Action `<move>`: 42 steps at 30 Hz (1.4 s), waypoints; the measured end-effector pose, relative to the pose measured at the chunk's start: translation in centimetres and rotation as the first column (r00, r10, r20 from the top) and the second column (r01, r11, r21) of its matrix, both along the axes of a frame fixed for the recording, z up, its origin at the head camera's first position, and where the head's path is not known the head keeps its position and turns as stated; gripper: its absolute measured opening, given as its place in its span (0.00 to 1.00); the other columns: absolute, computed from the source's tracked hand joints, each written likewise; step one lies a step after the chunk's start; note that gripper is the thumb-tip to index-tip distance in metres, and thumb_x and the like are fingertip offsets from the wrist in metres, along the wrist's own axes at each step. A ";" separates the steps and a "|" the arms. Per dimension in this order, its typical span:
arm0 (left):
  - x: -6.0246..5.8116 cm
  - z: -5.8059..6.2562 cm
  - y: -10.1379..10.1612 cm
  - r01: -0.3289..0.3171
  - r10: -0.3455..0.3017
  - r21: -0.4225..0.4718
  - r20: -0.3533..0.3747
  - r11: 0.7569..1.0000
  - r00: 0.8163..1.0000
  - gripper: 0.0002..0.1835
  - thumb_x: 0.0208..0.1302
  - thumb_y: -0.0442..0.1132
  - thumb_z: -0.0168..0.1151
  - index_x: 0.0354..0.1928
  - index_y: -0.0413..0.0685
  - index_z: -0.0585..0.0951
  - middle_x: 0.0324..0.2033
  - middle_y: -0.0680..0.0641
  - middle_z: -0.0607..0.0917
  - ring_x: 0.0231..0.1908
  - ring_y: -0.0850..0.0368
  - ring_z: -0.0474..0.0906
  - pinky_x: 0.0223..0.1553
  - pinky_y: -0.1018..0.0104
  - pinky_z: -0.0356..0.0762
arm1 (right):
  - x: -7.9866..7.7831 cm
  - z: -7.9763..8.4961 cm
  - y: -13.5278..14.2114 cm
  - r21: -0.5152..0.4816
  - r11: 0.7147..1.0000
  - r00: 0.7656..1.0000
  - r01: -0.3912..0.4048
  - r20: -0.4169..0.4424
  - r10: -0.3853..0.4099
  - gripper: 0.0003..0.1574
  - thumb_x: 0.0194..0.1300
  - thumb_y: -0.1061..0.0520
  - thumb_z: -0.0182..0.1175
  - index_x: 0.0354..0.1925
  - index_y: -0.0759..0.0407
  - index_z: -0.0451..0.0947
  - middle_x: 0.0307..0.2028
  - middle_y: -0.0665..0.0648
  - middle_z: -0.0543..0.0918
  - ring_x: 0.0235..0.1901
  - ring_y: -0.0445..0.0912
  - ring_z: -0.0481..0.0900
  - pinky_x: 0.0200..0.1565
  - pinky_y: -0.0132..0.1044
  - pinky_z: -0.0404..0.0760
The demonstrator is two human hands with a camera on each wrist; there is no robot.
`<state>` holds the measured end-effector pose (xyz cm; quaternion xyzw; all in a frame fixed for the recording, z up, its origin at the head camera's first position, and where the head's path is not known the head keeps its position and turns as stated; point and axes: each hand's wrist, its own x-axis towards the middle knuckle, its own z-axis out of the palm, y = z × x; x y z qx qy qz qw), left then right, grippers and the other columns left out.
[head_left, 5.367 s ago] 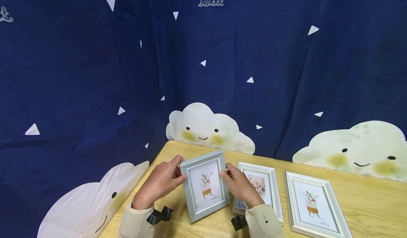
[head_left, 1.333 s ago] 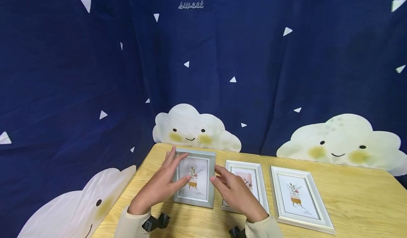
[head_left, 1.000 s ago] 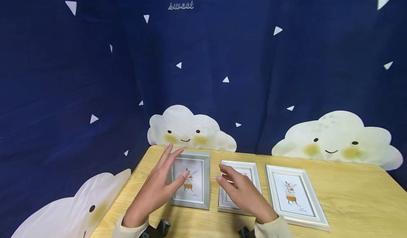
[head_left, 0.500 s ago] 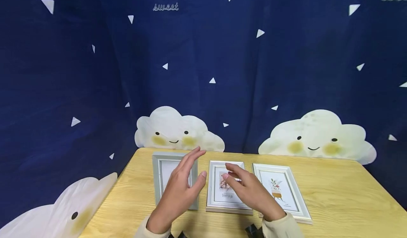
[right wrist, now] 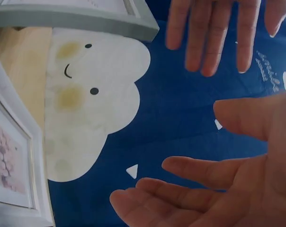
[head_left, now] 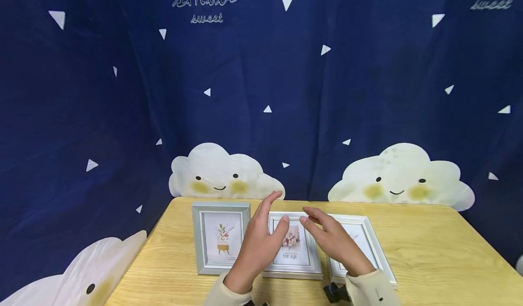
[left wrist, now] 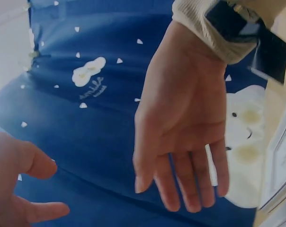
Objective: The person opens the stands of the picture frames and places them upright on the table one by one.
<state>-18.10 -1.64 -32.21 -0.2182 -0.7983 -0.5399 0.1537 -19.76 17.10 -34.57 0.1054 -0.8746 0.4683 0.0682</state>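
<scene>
On the left of the table, a grey-green picture frame [head_left: 222, 240] with a potted-plant print stands upright, no hand on it. A white picture frame [head_left: 292, 247] with pink flowers and lettering lies beside it. My left hand [head_left: 259, 244] hovers over that white frame's left side, fingers extended and thumb apart. Above the gap between the white frames, my right hand [head_left: 337, 240] has loosely bent fingers and holds nothing. Another white frame [head_left: 369, 240], lying on the right, is partly covered by it. In the left wrist view, the left palm [left wrist: 185, 113] is bare.
The light wooden table [head_left: 433, 251] extends to the right of the frames. A dark blue curtain [head_left: 253, 70] with white triangles and smiling clouds [head_left: 400, 174] closes off the back and left side. Black wrist devices [head_left: 337, 292] sit at the cuffs.
Both hands held the grey-green frame tilted earlier; it was set standing on the table and let go. The hands then moved right, over the middle frame, as the head view turned right.
</scene>
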 end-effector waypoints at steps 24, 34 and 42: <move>-5.4 -7.3 3.1 -0.161 0.086 0.109 0.500 0.981 0.862 0.33 0.72 0.55 0.42 0.69 0.40 0.64 0.66 0.32 0.66 0.65 0.31 0.59 0.62 0.35 0.55 | -4.8 -5.4 3.3 -0.368 0.929 0.922 0.023 0.366 0.122 0.49 0.72 0.37 0.47 0.70 0.73 0.50 0.70 0.75 0.51 0.69 0.70 0.47 0.66 0.60 0.55; -7.0 -9.7 3.6 -0.285 0.250 0.009 0.452 0.958 0.856 0.38 0.67 0.52 0.49 0.69 0.29 0.60 0.68 0.24 0.54 0.69 0.27 0.43 0.66 0.34 0.43 | -6.1 -6.5 2.9 -0.393 0.917 0.910 0.075 0.403 0.098 0.39 0.74 0.41 0.44 0.64 0.73 0.57 0.59 0.74 0.65 0.60 0.69 0.65 0.62 0.54 0.65; -7.4 -11.1 3.3 -0.320 0.285 -0.020 0.508 0.947 0.813 0.41 0.66 0.54 0.49 0.69 0.29 0.57 0.69 0.25 0.53 0.69 0.29 0.46 0.65 0.34 0.44 | -6.4 -6.5 3.1 -0.369 0.924 0.890 0.094 0.447 0.088 0.41 0.74 0.38 0.42 0.69 0.68 0.55 0.36 0.68 0.70 0.37 0.53 0.70 0.46 0.41 0.71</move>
